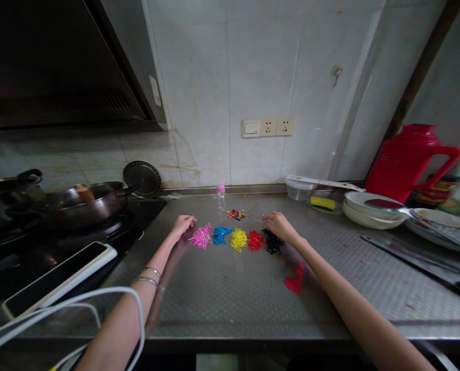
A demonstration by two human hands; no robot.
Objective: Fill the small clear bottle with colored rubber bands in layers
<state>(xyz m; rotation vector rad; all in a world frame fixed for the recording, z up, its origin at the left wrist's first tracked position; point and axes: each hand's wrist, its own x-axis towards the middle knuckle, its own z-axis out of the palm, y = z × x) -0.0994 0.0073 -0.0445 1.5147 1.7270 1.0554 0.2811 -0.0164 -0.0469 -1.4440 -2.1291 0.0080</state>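
Note:
Five small heaps of rubber bands lie in a row on the metal counter [214, 304]: pink [201, 236], blue [221, 234], yellow [239, 239], red [256, 240] and black [273, 243]. Behind them is a smaller mixed-colour heap [236, 214], beside a clear little bottle with a pink top [221, 197]. My left hand [183, 225] rests left of the pink heap, fingers loosely stretched and nothing visible in them. Beside and partly over the black heap, my right hand [279, 225] has its fingers apart; nothing shows in it.
A red scrap [295, 280] lies near my right forearm. Pans [86, 208], a phone-like device [60, 278] and a white cable [137, 299] are at left. Stacked dishes [372, 219], a yellow sponge [322, 203], a long knife [407, 257] and a red thermos [399, 159] stand right.

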